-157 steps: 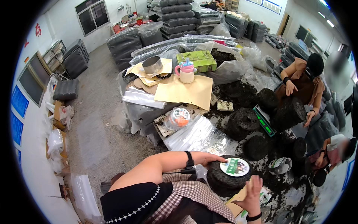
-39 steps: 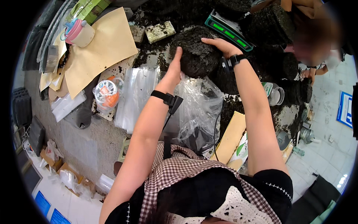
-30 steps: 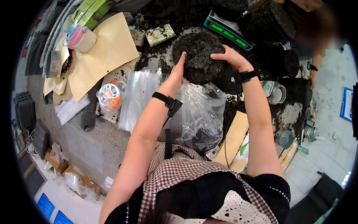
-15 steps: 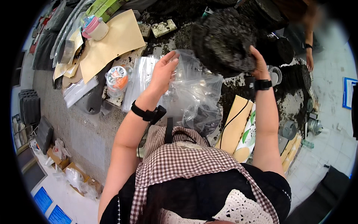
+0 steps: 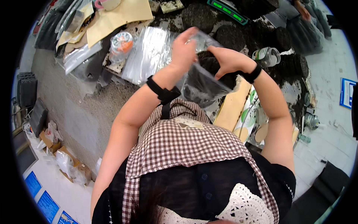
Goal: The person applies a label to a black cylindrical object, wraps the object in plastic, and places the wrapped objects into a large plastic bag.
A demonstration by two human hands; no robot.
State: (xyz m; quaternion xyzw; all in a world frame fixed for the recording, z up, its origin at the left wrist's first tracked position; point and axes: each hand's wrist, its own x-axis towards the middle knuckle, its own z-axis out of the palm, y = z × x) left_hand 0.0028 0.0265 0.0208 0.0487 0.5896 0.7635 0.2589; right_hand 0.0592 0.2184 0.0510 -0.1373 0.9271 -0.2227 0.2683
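A clear plastic bag (image 5: 203, 89) stands open in front of my apron, with a crumbly black round slab (image 5: 207, 61) in its mouth. My left hand (image 5: 184, 52) pinches the bag's rim on the left side. From the right, my right hand (image 5: 233, 61) curves round the slab, thumb on the near side and fingers on the far side. Part of the slab is hidden by the bag and my hands. Beside my left hand lies a pile of flat clear plastic bags (image 5: 146, 56).
More black round slabs (image 5: 199, 18) stand at the back, near a green-lit display (image 5: 228, 11). A clear jar (image 5: 267, 56) lies right of my hands; a lidded tub with orange contents (image 5: 121, 44) stands left. Tan boards (image 5: 234, 102) lie nearby. Another person's hand (image 5: 302, 10) shows far right.
My right hand has brought the black slab down and left into the bag's mouth. My left hand has moved right and up along the bag. The view has shifted, exposing the green-lit display.
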